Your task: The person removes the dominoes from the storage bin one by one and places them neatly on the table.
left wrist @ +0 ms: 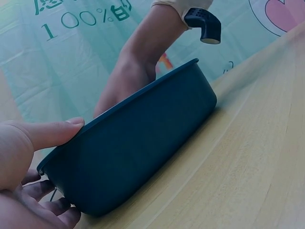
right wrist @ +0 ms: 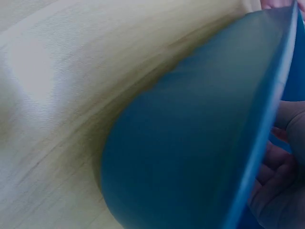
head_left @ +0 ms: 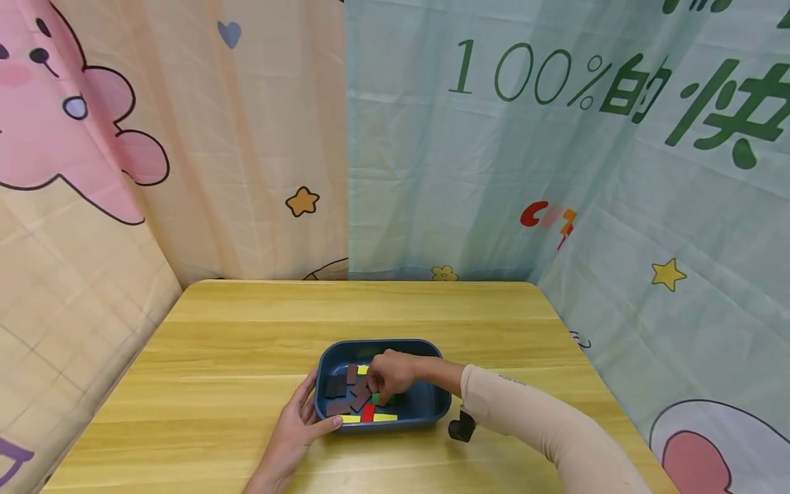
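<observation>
- Surface (head_left: 247, 357): is carrying the blue tray (head_left: 426, 405), which is sitting toward the person's side.
- Blue tray: is holding flat pieces mainly at left and middle; its right end is showing bare floor. Work inside is judged to be running partway.
- Right hand (head_left: 393, 370): is hanging inside, wrist bent, the forearm crossing above the tray's right end. Its fingers are pointing down, bent, at the green piece (head_left: 375, 398); whether they are holding it, cannot tell.
- Left hand (head_left: 297, 418): is gripping the left end, thumb lying at the rim, fingers slightly spread against the outer wall.
- Brown pieces (head_left: 360, 399): are lying at mixed angles; arranging them is presumably remaining.
- Dark pieces (head_left: 336, 386): are lying close together, left.
- Yellow pieces (head_left: 350, 418): two are flanking the red piece (head_left: 367, 413) along the near wall; this row is looking settled.
</observation>
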Demonstrator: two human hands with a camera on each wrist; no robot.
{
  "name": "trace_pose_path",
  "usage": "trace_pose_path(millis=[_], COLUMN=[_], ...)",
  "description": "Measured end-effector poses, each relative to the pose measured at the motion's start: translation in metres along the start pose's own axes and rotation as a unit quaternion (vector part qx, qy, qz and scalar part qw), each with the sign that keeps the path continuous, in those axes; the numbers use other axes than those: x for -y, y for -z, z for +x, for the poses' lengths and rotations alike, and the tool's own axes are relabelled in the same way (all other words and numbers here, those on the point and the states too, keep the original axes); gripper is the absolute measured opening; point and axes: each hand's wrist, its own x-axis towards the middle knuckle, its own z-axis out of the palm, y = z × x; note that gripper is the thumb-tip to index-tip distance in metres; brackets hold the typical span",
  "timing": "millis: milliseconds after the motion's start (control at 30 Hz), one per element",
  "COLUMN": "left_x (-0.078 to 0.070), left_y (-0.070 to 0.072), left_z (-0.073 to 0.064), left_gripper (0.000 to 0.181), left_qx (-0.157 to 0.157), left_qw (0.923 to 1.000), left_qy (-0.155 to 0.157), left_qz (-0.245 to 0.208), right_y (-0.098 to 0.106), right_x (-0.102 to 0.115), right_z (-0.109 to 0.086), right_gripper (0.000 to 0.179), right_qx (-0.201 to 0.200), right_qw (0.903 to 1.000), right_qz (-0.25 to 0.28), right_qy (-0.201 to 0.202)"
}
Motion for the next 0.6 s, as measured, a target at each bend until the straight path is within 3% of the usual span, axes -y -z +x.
trace_pose_path(millis=[300, 600], left_x=[0.001, 0.000], left_y=[-0.001, -0.001], left_z=[-0.001, 0.000], left_gripper=[0.098, 0.101], left_qx=[-0.002, -0.010], left_qw=[0.9999, 0.9999], left_qy=[-0.004, 0.004], left_qz=[-0.012, -0.009], right_y=[0.013, 0.030], right_x=[-0.012, -0.019], right_z=[-0.006, -0.019], right_gripper=[0.015, 0.016], right_qx=[0.007, -0.038], right_qw=[0.9973, 0.9896], right_qz=[0.071, 0.136], right_qy=[0.016, 0.028])
